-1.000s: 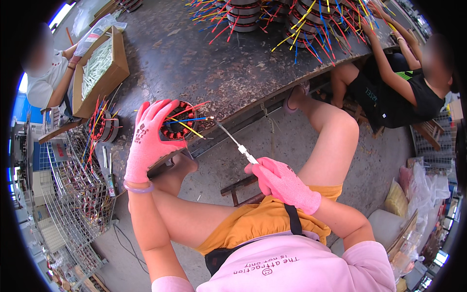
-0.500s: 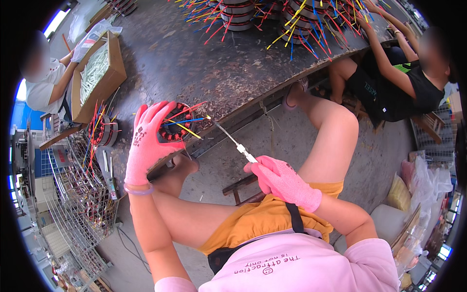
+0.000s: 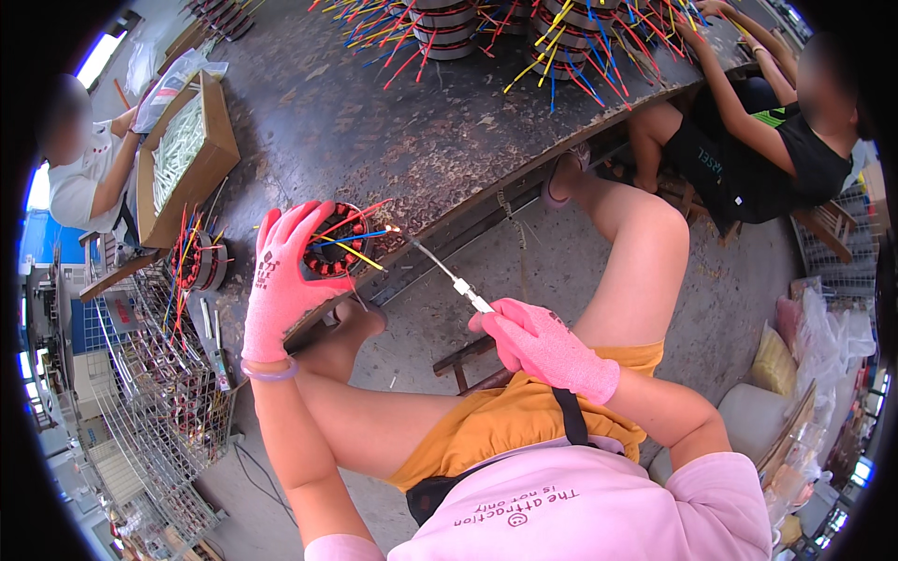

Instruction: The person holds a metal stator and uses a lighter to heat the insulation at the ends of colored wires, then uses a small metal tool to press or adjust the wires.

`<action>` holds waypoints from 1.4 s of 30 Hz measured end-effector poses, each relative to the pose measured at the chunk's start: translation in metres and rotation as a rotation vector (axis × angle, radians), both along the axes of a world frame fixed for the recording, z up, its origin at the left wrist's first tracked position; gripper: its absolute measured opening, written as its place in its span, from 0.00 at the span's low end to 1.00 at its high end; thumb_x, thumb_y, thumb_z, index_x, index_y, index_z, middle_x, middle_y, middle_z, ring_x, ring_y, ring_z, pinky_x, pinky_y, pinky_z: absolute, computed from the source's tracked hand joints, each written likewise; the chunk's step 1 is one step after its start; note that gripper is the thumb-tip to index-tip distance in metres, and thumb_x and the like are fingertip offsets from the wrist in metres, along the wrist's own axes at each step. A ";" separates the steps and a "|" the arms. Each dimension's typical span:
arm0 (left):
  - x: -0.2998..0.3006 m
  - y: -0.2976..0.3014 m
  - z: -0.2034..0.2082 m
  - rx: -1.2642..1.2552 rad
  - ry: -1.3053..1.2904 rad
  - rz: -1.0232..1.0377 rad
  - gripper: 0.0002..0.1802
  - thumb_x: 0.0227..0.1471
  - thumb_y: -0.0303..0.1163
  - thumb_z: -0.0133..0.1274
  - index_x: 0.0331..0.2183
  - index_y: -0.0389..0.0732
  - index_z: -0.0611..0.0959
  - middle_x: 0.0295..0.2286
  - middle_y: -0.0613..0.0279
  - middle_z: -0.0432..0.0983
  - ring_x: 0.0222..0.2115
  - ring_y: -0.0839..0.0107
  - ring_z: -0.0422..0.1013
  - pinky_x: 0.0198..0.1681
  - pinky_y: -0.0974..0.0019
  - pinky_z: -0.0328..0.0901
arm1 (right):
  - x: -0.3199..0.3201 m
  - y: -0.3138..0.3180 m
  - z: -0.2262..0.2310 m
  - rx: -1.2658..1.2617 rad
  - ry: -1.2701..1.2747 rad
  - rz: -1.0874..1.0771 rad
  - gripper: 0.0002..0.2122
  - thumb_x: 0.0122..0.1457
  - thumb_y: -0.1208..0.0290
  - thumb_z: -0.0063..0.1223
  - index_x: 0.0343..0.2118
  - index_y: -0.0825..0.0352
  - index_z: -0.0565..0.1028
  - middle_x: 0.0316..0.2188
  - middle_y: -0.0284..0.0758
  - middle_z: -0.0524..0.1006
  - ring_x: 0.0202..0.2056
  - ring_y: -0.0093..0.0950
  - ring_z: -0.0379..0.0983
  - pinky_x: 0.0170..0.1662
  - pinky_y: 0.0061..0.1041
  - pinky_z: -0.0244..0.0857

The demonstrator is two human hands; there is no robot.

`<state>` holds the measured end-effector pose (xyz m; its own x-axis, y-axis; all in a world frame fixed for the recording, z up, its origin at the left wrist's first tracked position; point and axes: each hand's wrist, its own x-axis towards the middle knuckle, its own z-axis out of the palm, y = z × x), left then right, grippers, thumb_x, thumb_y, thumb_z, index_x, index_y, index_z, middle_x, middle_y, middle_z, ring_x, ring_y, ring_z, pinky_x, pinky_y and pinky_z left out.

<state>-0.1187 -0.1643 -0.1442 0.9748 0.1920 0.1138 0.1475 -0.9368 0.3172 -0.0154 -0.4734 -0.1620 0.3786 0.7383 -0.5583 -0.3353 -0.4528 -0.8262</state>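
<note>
My left hand [image 3: 288, 264], in a pink glove, is closed around a motor stator [image 3: 323, 264] at the table edge. Its ring has dark red windings, and red, blue and yellow wires point out to the right. In my right hand [image 3: 552, 351], also gloved in pink, is a slim tool [image 3: 458, 282] with a white collar and a thin metal shaft; its exact kind is unclear. The shaft's tip lies just beside the blue wire's end, where a small bright spot shows. My right fingers hide the tool's handle.
Stacked stators [image 3: 444, 28] with coloured wires stand at the table's far side. Another stator [image 3: 198, 260] sits left of my hand, near a cardboard box [image 3: 215, 154] of white tubes. Two people sit at the table, left and right. A wire rack [image 3: 154, 411] stands lower left.
The tool's tip and the blue wire's end are slightly farther apart. The stator stays in my left hand, barely shifted. The whole view has moved a little.
</note>
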 end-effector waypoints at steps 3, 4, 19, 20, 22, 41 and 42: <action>0.000 -0.001 0.001 0.001 0.006 0.002 0.50 0.24 0.33 0.71 0.56 0.41 0.74 0.54 0.56 0.70 0.58 0.56 0.63 0.68 0.48 0.45 | 0.000 0.002 0.002 -0.009 0.008 0.000 0.17 0.66 0.58 0.44 0.43 0.67 0.76 0.16 0.27 0.68 0.14 0.15 0.56 0.19 0.20 0.50; -0.001 -0.001 0.001 0.003 0.006 0.002 0.50 0.24 0.33 0.71 0.56 0.41 0.74 0.54 0.56 0.70 0.58 0.56 0.63 0.68 0.48 0.45 | 0.000 0.002 0.004 -0.010 0.009 0.002 0.17 0.66 0.58 0.44 0.43 0.67 0.76 0.16 0.28 0.68 0.14 0.15 0.57 0.20 0.20 0.50; -0.001 0.000 0.000 0.002 0.004 0.003 0.50 0.24 0.32 0.70 0.56 0.41 0.73 0.54 0.55 0.70 0.58 0.56 0.62 0.68 0.49 0.44 | 0.001 0.000 0.001 0.001 -0.022 0.007 0.17 0.66 0.57 0.44 0.43 0.67 0.76 0.16 0.27 0.69 0.15 0.15 0.57 0.20 0.19 0.51; -0.001 0.000 -0.001 0.005 0.005 0.004 0.50 0.24 0.32 0.70 0.56 0.41 0.73 0.54 0.55 0.70 0.58 0.56 0.62 0.68 0.49 0.44 | 0.001 0.001 0.000 0.002 -0.024 0.008 0.17 0.66 0.57 0.44 0.43 0.67 0.76 0.16 0.27 0.69 0.14 0.15 0.56 0.20 0.19 0.51; -0.001 0.000 -0.001 0.007 0.003 0.004 0.50 0.25 0.32 0.70 0.56 0.41 0.73 0.54 0.55 0.70 0.58 0.56 0.63 0.68 0.49 0.44 | 0.001 0.002 0.002 -0.006 -0.008 0.007 0.17 0.66 0.57 0.45 0.43 0.67 0.76 0.16 0.27 0.69 0.15 0.15 0.56 0.20 0.19 0.51; -0.001 -0.001 0.000 0.003 0.009 0.029 0.51 0.23 0.32 0.71 0.56 0.44 0.74 0.55 0.55 0.68 0.60 0.52 0.58 0.68 0.47 0.46 | 0.004 0.001 0.008 -0.016 0.071 -0.017 0.16 0.67 0.61 0.43 0.42 0.71 0.74 0.18 0.28 0.68 0.19 0.17 0.64 0.26 0.21 0.61; -0.001 0.000 0.000 -0.002 -0.005 0.009 0.50 0.23 0.32 0.71 0.56 0.44 0.74 0.55 0.55 0.68 0.60 0.52 0.58 0.68 0.47 0.45 | 0.004 0.001 0.008 -0.013 0.072 -0.016 0.16 0.68 0.61 0.43 0.42 0.71 0.74 0.19 0.28 0.68 0.19 0.17 0.63 0.26 0.21 0.60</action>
<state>-0.1197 -0.1640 -0.1442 0.9725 0.2010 0.1178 0.1544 -0.9347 0.3201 -0.0112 -0.4727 -0.1543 0.3488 0.7249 -0.5940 -0.4009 -0.4575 -0.7937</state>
